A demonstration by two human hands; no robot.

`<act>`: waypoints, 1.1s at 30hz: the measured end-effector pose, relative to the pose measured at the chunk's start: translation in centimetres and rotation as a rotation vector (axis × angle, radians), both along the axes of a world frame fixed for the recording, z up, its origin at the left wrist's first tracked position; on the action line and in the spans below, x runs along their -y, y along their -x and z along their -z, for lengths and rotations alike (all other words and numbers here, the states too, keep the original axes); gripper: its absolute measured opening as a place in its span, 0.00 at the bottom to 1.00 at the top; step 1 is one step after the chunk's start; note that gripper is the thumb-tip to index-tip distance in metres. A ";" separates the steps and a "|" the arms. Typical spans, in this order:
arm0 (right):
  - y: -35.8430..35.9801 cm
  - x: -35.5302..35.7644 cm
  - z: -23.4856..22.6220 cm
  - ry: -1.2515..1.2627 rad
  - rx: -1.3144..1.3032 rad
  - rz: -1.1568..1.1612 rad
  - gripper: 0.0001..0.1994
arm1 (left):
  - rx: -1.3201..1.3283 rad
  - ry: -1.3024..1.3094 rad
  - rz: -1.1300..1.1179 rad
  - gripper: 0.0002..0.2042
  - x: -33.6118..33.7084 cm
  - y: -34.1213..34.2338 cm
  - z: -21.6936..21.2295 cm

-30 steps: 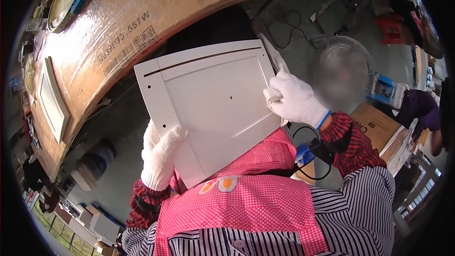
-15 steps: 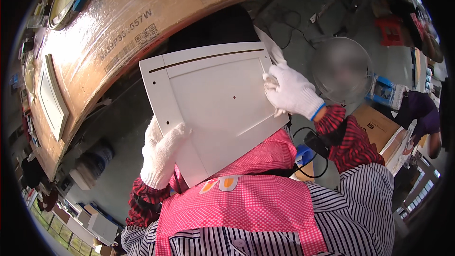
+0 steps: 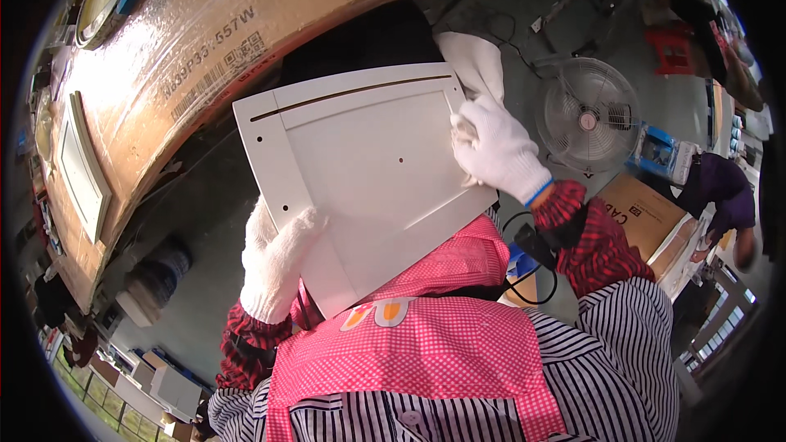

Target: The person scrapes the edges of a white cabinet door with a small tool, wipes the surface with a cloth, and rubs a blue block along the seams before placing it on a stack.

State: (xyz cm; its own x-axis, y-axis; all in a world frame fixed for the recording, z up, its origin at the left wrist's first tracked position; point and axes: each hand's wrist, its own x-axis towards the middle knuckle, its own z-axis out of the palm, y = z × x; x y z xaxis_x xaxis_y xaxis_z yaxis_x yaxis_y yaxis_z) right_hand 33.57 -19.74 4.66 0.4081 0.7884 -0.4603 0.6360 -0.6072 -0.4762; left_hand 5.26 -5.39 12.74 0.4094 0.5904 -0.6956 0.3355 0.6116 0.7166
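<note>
A white panel [image 3: 360,164] with a recessed middle, a long slot near its far edge and a few small dark holes lies tilted in front of my pink checked apron. My left hand [image 3: 278,258], in a white knit glove, grips its lower left edge with the thumb on the face. At the right edge, my gloved right hand [image 3: 499,147] is closed, its curled fingers against the panel. A white cloth [image 3: 475,63] sticks out beyond that hand and appears bunched in it; the fingers partly hide it.
A cardboard-covered table [image 3: 196,41] curves across the far left, carrying another white panel [image 3: 82,168]. On the right stand a round fan [image 3: 588,119], a red stool [image 3: 670,49] and a cardboard box [image 3: 639,213]. Another person [image 3: 727,192] works at the far right. Cables lie on the floor.
My right hand has shifted slightly up and left along the panel's right edge, and the cloth beyond it has flared out wider. The panel sits slightly farther left and up in view.
</note>
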 end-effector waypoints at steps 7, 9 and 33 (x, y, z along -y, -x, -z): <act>-1.0 6.5 -2.8 0.345 0.051 -0.030 0.08 | -0.045 -0.027 0.077 0.20 -0.3 0.9 -0.3; -1.2 5.8 -2.8 -0.001 0.191 0.081 0.09 | -0.019 -0.032 0.099 0.20 -0.4 1.3 -0.3; 12.4 -3.1 -8.6 -0.710 -0.268 -0.499 0.12 | -0.085 -0.484 0.150 0.18 1.8 3.2 3.1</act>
State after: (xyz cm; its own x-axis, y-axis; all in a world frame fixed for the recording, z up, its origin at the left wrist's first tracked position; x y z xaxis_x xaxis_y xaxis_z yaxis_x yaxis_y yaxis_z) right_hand 21.13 -16.64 13.23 -0.1073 0.9794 0.1710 0.5601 0.2016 -0.8035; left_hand 2.06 -7.19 9.64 0.4682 0.7920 -0.3919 0.4639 0.1572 0.8718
